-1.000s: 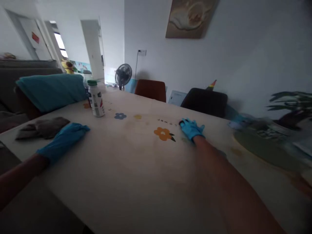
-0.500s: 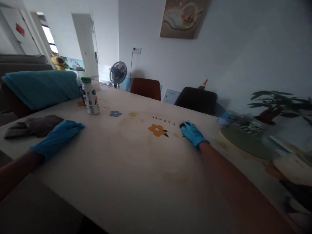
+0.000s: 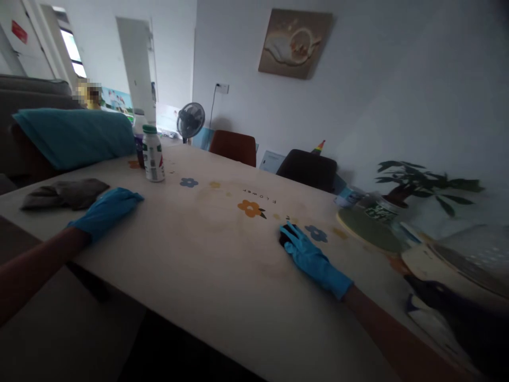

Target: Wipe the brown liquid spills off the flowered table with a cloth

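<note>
pale bench (image 3: pixel 222 265) with flower prints (image 3: pixel 250 208), right hand (image 3: pixel 305 252) gripping some small black thing (image 3: pixel 283 239) down on it, near a blue flower (image 3: pixel 316 233). left hand (image 3: pixel 111 209) rests by a crumpled grey cloth (image 3: pixel 67 194), can't tell if it's holding anything.

One word can be read: "Flower" (image 3: pixel 261 195), in small dark letters on the cream-coloured flat tabletop (image 3: pixel 222 265), upside down to the viewer, just beyond a printed orange five-petalled flower (image 3: pixel 249 208). Print in green, red and dark tones covers the white plastic bottle with a green cap (image 3: pixel 154 159), but it is too small to read. The red rectangular sign (image 3: pixel 19 32) on the white door (image 3: pixel 31 53) is too blurred to read.
</note>
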{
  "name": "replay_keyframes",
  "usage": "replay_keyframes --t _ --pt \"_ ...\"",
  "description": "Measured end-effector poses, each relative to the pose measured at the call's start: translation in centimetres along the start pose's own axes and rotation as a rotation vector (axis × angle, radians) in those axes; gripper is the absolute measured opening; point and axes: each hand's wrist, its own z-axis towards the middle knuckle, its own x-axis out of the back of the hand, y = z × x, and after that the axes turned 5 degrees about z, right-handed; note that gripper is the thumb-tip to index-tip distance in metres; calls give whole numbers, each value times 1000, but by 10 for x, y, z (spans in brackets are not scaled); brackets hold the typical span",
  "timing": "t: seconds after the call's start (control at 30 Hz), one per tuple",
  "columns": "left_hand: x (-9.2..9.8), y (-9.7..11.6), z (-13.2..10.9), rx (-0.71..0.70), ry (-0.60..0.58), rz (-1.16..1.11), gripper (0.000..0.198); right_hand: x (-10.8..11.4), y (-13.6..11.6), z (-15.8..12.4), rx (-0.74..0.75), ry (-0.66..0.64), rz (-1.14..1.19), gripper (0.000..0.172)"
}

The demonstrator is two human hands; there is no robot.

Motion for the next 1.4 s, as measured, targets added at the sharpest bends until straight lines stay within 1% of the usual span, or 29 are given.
replay_keyframes --t 0.1,0.17,0.23,0.3,0.43,0.53,0.67,0.8,0.93,1.0,1.1,1.17,1.23,1.3,1.4 --pt "4 11 0 48 -39 -2 61 -9 -9 -20 53 -1 40 65" --pt "6 16 0 61 -43 -9 56 -13 -17 -25 94 -25 57 65" --pt "8 20 -1 64 -53 -16 52 -15 -28 -22 146 -64 73 65" --pt "9 22 -1 69 -62 -19 52 -16 -43 -11 196 -108 84 64" --pt "12 27 -3 98 -71 -24 55 -22 -85 26 261 -196 93 65" --pt "15 31 -4 107 -80 -27 56 -28 -119 62 284 -212 96 67" --pt "19 38 -6 138 -96 -29 53 -33 -153 117 229 -208 39 67" --pt "20 42 -9 159 -80 -63 52 -37 -172 176 179 -188 36 68" --pt "16 37 -12 87 -58 -113 52 -47 -183 234 110 -170 38 71" --pt "14 34 -13 57 -33 -123 52 -53 -188 261 77 -164 39 71" --pt "12 33 -11 71 -10 -116 47 -62 -197 292 45 -151 36 72" --pt "12 35 -8 107 -23 -124 42 -67 -204 305 54 -142 37 73" --pt "14 36 -7 127 -39 -140 40 -71 -211 310 86 -146 39 73" --pt "15 38 -6 133 -39 -147 40 -73 -221 307 130 -163 39 73" --pt "16 39 -5 139 -54 -140 39 -73 -239 291 203 -199 35 72"
